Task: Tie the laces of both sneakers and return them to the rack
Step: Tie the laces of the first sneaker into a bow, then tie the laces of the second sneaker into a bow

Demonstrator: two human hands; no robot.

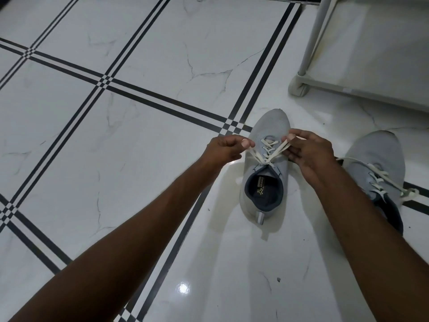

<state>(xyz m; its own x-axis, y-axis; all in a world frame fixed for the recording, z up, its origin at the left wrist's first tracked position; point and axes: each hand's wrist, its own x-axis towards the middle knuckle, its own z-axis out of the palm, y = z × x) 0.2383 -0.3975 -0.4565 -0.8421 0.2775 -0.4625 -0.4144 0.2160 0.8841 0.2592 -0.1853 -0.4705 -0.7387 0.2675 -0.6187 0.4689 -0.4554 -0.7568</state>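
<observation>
A grey sneaker (267, 201) with a dark lining stands on the floor, toe pointing away from me. Its cream laces (267, 159) cross above the tongue and run out to both sides. My left hand (224, 148) pinches the left lace end just left of the shoe. My right hand (308, 151) pinches the right lace end on the other side. A second grey sneaker (376, 159) lies to the right, partly behind my right forearm, with its laces (392, 182) loose and trailing onto the floor.
The white rack (325, 83) stands at the upper right, with a rounded foot and a low shelf close to the floor. The floor (139, 135) is glossy white marble tile with black striped borders.
</observation>
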